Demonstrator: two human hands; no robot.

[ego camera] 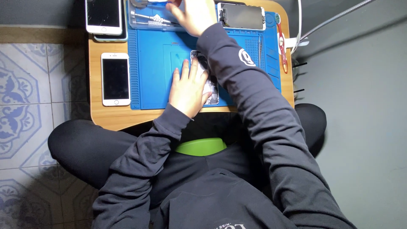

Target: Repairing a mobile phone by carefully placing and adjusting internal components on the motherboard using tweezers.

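The left hand (188,87) lies flat, fingers spread, on the opened phone (210,87) on the blue repair mat (152,72). The right hand (193,15) reaches to the far tool tray (148,19); its grip cannot be told.

A matt blue rubbery mat (152,85) is seen under the left hand (188,87); left of it, a glossy glass-fronted phone (115,78) on smooth light wood (95,114).
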